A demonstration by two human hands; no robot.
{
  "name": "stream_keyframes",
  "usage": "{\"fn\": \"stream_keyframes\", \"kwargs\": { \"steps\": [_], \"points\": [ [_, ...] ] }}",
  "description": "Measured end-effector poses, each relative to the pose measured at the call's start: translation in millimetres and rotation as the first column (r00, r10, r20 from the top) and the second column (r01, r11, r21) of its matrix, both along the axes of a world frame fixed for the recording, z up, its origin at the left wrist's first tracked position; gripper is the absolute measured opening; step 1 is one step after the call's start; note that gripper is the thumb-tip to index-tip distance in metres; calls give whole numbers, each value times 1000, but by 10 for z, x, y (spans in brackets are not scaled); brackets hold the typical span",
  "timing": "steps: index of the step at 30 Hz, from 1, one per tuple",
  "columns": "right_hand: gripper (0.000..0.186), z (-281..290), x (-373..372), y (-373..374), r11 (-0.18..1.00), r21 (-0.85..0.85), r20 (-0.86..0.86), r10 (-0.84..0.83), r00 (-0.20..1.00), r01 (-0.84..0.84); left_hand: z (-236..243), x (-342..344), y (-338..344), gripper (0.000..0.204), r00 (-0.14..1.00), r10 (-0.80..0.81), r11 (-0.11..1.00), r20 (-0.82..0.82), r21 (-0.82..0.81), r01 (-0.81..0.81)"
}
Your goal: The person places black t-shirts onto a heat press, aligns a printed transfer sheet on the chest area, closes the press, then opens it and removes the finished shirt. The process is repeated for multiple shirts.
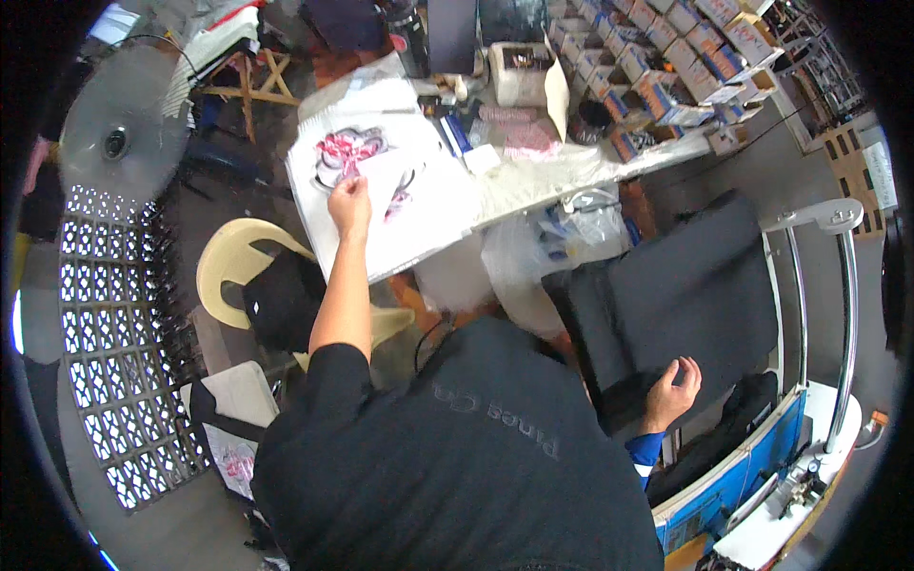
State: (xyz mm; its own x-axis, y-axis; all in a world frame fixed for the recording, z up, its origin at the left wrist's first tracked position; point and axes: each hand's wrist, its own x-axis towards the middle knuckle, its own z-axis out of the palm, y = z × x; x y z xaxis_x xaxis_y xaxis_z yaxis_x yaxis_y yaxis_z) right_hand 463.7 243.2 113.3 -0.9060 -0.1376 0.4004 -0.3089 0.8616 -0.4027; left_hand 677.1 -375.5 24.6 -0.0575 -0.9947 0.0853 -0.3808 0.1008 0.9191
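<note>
One pink-and-black bundle (348, 150) just beyond left hand (350, 205), fingers curled, grip unclear, right hand (671, 395) loosely open

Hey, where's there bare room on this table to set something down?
Mainly on the white sheet: right of the small pink piece, on the near side of the small white square, reaching toward the front edge. It's crowded around the left hand and looped red-and-pink piece, and at the far right, where cartons stand stacked.

Two hands (350, 209), one fan (116, 143), one yellow chair (211, 262)
</note>
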Motion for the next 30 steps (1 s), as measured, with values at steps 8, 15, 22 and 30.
{"fn": "stream_keyframes", "kwargs": {
  "steps": [8,15,22,30],
  "points": [
    [14,176,-277,-563,890,-277,5,379,925,-363,362,-110,195,14,962,35,862,270,-495,108],
    [12,22,-126,-108,895,-354,83,320,944,-272,237,-458,209,26,934,-1,966,357,-241,93],
    [31,645,-147,-605,657,-527,430,753,498,-539,39,-67,-522,31,953,156,954,258,-289,-78],
    [68,3963,543,-1855,-316,-204,-442,874,-202,-927,479,-700,-88,22,788,174,978,591,-196,-69]
  ]
}}
